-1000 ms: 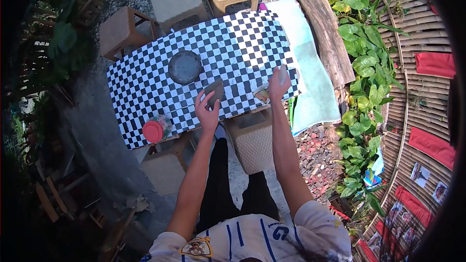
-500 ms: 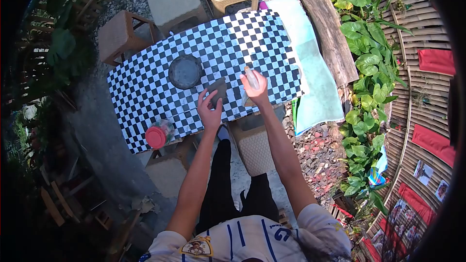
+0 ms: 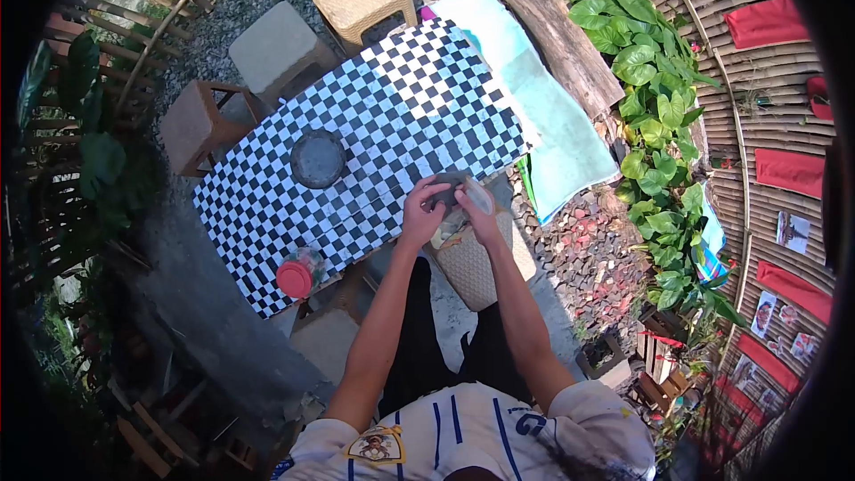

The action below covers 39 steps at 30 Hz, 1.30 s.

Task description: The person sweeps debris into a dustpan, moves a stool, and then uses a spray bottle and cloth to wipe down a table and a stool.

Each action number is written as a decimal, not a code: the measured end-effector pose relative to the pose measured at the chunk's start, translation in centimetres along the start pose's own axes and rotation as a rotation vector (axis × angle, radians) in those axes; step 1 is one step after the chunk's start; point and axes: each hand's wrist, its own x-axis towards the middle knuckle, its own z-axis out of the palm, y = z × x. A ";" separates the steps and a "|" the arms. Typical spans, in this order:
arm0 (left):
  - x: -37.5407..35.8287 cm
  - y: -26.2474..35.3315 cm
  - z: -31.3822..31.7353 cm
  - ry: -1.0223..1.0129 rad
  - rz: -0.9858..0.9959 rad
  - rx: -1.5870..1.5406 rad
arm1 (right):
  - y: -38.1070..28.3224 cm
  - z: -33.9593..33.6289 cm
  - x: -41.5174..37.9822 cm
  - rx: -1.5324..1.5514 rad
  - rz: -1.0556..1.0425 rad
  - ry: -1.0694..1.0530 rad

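Observation:
Both hands meet at the near edge of a black-and-white checkered table (image 3: 392,107). My left hand (image 3: 420,214) grips a flat grey-brown piece (image 3: 447,185). My right hand (image 3: 481,218) holds a small clear plastic container (image 3: 478,196) pressed against that piece. The two hands touch, and their fingers partly hide both things. A round dark grey dish (image 3: 318,158) lies on the table to the left of the hands.
A jar with a red lid (image 3: 295,277) stands at the table's near left corner. A wicker stool (image 3: 476,263) sits just below the hands, with more stools (image 3: 274,43) beyond the table. A turquoise cloth (image 3: 548,125), a log (image 3: 534,13) and leafy plants (image 3: 659,107) lie to the right.
Both hands drew back from the table top to its near edge and came together. The right hand brought the clear container leftwards against the grey-brown piece. The view shifted.

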 end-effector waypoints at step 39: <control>-63.6 -0.5 45.4 -1.450 -0.068 0.155 | 6.2 -23.9 -86.8 -0.200 -0.494 1.855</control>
